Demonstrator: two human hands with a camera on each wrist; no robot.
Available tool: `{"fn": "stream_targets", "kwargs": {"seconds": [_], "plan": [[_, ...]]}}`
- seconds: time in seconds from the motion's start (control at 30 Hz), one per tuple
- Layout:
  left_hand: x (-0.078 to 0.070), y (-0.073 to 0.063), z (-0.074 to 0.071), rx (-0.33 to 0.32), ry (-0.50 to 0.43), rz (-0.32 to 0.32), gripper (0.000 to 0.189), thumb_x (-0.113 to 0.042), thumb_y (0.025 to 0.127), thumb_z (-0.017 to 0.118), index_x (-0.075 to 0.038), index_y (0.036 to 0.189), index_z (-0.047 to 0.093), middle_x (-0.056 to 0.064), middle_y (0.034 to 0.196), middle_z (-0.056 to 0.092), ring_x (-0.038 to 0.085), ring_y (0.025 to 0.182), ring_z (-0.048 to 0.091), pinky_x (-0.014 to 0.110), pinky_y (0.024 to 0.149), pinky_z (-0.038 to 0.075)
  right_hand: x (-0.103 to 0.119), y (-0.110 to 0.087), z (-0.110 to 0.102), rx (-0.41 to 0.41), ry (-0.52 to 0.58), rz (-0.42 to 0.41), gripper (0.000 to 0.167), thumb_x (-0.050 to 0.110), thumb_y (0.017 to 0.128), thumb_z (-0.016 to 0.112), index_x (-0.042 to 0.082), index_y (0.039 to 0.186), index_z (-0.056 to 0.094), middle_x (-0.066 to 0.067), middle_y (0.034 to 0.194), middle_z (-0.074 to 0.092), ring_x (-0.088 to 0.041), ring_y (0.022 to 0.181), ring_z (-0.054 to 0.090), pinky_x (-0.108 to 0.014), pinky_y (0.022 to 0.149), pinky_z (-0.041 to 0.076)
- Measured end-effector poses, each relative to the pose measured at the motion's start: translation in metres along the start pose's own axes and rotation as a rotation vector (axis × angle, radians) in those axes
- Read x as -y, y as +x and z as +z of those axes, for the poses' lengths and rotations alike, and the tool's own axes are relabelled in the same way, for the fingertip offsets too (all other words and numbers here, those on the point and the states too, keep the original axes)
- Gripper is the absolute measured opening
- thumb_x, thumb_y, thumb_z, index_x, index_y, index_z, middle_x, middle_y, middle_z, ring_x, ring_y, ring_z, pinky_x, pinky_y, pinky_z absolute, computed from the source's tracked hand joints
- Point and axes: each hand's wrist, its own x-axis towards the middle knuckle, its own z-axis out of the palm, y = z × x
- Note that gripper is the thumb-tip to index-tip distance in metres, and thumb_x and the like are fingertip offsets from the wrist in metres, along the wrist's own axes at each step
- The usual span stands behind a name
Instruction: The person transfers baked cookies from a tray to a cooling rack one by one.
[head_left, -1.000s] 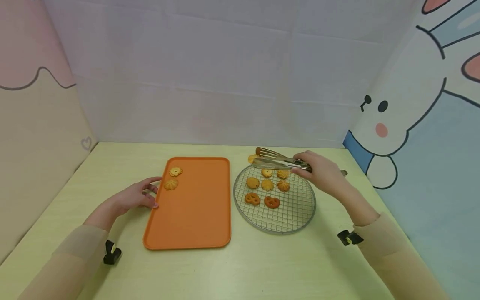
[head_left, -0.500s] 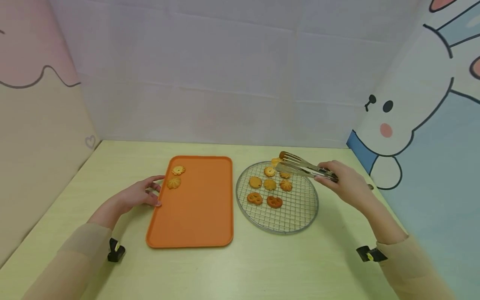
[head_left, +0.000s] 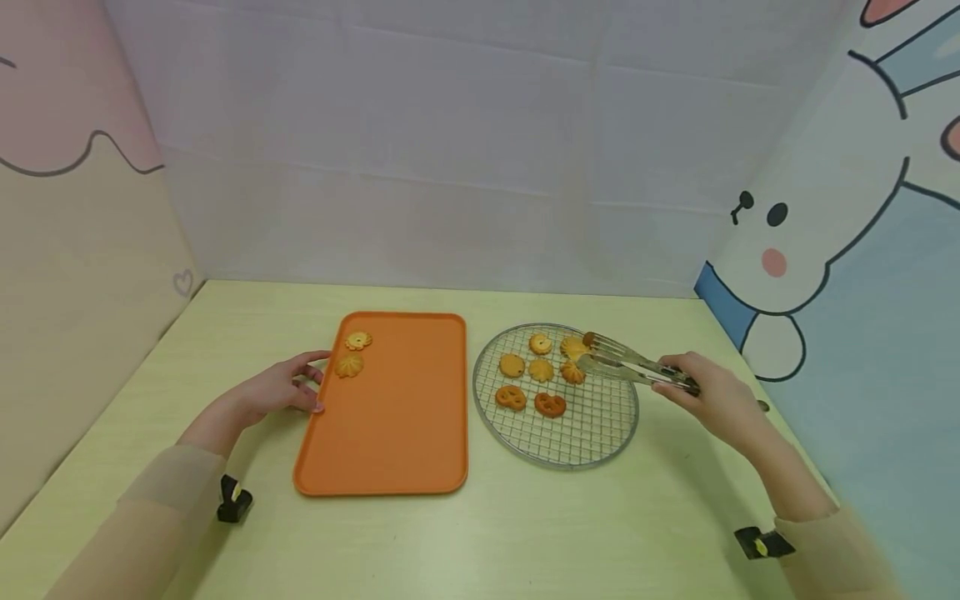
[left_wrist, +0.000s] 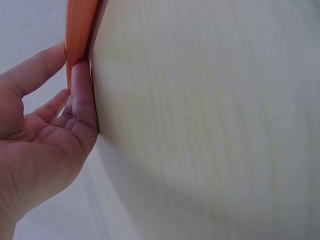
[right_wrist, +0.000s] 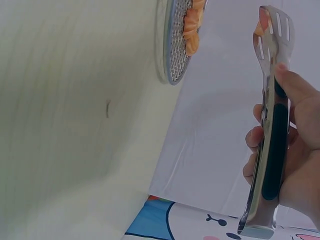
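Observation:
My right hand (head_left: pixel 708 396) grips metal tongs (head_left: pixel 637 367) with dark green handle grips. A yellow cookie (head_left: pixel 574 347) sits between the tong tips, above the round wire rack (head_left: pixel 588 437); it overlaps a cookie behind. On the rack lie a ring-shaped cookie (head_left: pixel 540 343), round and ridged cookies (head_left: pixel 573 372) and two pretzels (head_left: pixel 550 405). My left hand (head_left: pixel 277 390) touches the left rim of an orange tray (head_left: pixel 390 417), thumb and fingers spread along its edge. Two cookies, one flower-shaped (head_left: pixel 357 341) and one ridged (head_left: pixel 348 366), lie at the tray's upper left.
Both the tray and the rack lie flat on a pale wooden table (head_left: pixel 450 550), with a narrow gap between them. A white cloth wall (head_left: pixel 450 167) rises behind. A painted side panel (head_left: pixel 885 333) stands at the right.
The tongs, with the cookie between their tips, have moved right and toward me over the rack. My left hand has kept its place at the tray's edge.

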Motion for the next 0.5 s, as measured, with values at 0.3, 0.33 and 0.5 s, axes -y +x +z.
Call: {"fn": "stream_targets", "kwargs": {"seconds": [0.3, 0.33, 0.5], "plan": [[0.003, 0.002, -0.002, 0.003, 0.02, 0.005, 0.091, -0.006, 0.078, 0.074, -0.002, 0.148, 0.016, 0.014, 0.112, 0.035, 0.019, 0.085, 0.053, 0.027, 0.072, 0.05, -0.016, -0.011, 0.014, 0.012, -0.016, -0.012, 0.042, 0.032, 0.089, 0.065, 0.005, 0.12, 0.059, -0.013, 0.107, 0.062, -0.019, 0.076, 0.059, -0.037, 0.059, 0.044], [0.003, 0.002, -0.002, 0.001, 0.018, 0.003, 0.091, -0.006, 0.078, 0.074, -0.003, 0.148, 0.016, 0.014, 0.112, 0.035, 0.019, 0.085, 0.053, 0.027, 0.072, 0.05, -0.017, -0.011, 0.015, 0.017, -0.017, -0.014, 0.041, 0.031, 0.088, 0.066, 0.005, 0.119, 0.06, -0.012, 0.105, 0.062, -0.018, 0.075, 0.058, -0.036, 0.058, 0.044], [0.004, 0.002, -0.001, -0.006, 0.01, -0.015, 0.092, -0.005, 0.077, 0.075, -0.005, 0.149, 0.017, 0.014, 0.113, 0.035, 0.019, 0.085, 0.053, 0.027, 0.073, 0.05, -0.023, -0.013, 0.023, 0.028, -0.03, -0.035, 0.037, 0.031, 0.087, 0.067, 0.008, 0.116, 0.062, -0.006, 0.098, 0.062, -0.017, 0.074, 0.058, -0.036, 0.059, 0.045]]}}
